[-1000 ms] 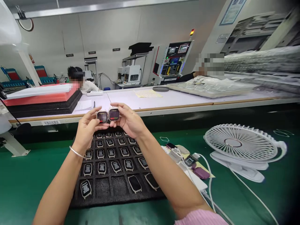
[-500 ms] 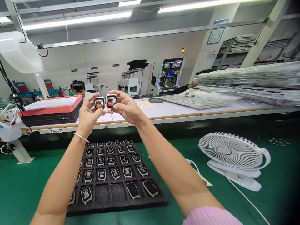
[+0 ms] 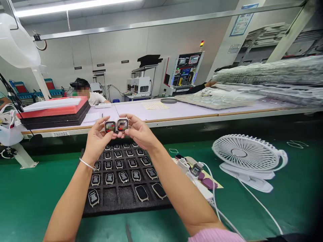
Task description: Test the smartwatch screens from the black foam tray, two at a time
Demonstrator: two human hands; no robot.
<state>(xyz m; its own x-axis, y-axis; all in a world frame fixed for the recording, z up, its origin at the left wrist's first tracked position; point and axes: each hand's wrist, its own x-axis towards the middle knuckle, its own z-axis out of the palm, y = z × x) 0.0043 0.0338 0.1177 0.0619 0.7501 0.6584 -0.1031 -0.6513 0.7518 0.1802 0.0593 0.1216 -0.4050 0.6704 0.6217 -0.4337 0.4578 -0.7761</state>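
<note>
My left hand [image 3: 99, 137] is closed around the edges of a smartwatch [image 3: 110, 126] without a strap. A second strapless smartwatch [image 3: 122, 124] is gripped by my right hand [image 3: 140, 131]. Side by side, the two watches face me with lit, colourful screens. Below my hands lies a black foam tray [image 3: 118, 209] with rows of compartments. Most visible compartments hold watch cases showing white text on black; two cases [image 3: 141, 193] in the front row have dark screens. Two front-row compartments [image 3: 110, 198] hold no watch. My forearms hide parts of the tray.
A white fan [image 3: 239, 153] stands on the green bench [image 3: 252, 215] at right. White cables [image 3: 213, 181] and purple pieces [image 3: 209, 183] lie beside my right forearm. Behind runs a raised shelf [image 3: 136, 112] with stacked foam sheets [image 3: 55, 116] and plastic trays [image 3: 267, 80]. A person [image 3: 83, 90] sits beyond.
Both hands, still holding the watches, have come lower and slightly right in the view, now just below the shelf edge. The view has tilted down, and more of the cables and purple pieces shows.
</note>
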